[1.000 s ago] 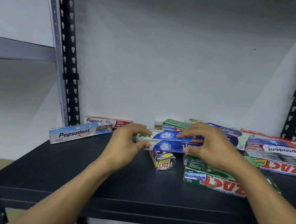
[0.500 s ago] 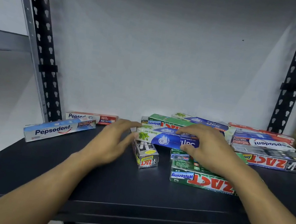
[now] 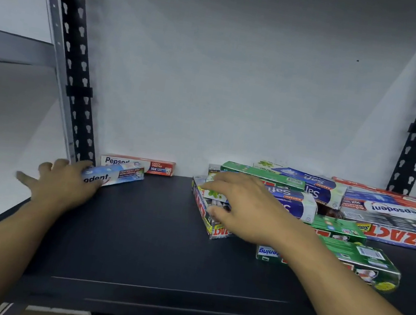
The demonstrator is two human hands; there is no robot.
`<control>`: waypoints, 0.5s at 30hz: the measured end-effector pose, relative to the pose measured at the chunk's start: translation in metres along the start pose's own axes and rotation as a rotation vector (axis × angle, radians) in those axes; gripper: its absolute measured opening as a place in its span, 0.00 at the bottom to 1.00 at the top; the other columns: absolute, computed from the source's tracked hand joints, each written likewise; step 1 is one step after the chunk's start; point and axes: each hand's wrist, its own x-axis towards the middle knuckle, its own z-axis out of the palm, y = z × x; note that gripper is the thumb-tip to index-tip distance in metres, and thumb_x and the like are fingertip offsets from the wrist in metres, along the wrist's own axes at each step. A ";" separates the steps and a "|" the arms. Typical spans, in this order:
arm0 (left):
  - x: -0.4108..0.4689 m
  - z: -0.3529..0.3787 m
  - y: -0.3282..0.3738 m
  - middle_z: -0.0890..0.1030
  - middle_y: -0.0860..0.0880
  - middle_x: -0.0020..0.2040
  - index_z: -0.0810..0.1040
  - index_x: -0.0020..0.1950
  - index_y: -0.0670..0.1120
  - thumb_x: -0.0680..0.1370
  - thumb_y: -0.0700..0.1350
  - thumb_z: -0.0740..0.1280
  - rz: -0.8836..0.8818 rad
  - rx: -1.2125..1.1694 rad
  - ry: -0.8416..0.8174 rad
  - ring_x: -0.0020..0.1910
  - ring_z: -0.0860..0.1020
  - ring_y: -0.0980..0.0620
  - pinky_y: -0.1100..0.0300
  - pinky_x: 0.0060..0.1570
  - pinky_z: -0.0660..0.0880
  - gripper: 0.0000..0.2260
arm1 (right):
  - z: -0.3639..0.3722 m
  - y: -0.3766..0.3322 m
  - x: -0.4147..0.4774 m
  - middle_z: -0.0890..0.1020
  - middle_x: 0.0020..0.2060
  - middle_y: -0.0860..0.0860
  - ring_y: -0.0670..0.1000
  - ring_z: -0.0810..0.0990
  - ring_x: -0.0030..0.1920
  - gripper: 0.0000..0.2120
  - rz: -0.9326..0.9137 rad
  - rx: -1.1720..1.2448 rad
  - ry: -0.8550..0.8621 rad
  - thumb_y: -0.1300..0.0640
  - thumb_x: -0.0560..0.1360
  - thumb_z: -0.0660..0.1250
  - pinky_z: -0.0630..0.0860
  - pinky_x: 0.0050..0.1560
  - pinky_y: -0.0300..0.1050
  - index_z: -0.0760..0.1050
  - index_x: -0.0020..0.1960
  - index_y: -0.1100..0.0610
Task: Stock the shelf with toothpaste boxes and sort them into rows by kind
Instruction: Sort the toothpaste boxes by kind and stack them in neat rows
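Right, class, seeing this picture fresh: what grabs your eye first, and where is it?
A jumbled pile of toothpaste boxes crowds the right of the black shelf, Safi, ZACT and Pepsodent mixed. The right grip reaches over the pile; the left grip touches a blue Pepsodent box at left.

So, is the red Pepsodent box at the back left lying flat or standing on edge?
On its long edge: the red Pepsodent box shows its printed front to the camera, lettering upright.
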 end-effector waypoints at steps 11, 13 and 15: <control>-0.012 -0.008 0.007 0.78 0.48 0.60 0.77 0.64 0.62 0.76 0.57 0.70 0.085 -0.332 -0.021 0.64 0.69 0.42 0.43 0.60 0.66 0.16 | 0.027 -0.021 0.078 0.75 0.63 0.47 0.52 0.72 0.65 0.24 0.007 0.074 -0.140 0.43 0.78 0.67 0.71 0.63 0.51 0.68 0.72 0.40; -0.016 -0.011 0.013 0.78 0.49 0.60 0.77 0.65 0.62 0.76 0.57 0.71 0.147 -0.366 -0.005 0.64 0.70 0.42 0.43 0.61 0.69 0.17 | 0.032 -0.020 0.079 0.75 0.64 0.47 0.51 0.72 0.65 0.26 0.025 0.090 -0.106 0.44 0.77 0.68 0.70 0.62 0.49 0.66 0.74 0.40; -0.018 -0.015 0.019 0.78 0.51 0.57 0.76 0.65 0.63 0.75 0.58 0.72 0.228 -0.425 0.037 0.61 0.73 0.44 0.42 0.59 0.72 0.18 | 0.035 -0.021 0.078 0.74 0.65 0.46 0.49 0.72 0.65 0.28 0.015 0.171 -0.018 0.46 0.77 0.69 0.70 0.64 0.47 0.66 0.74 0.41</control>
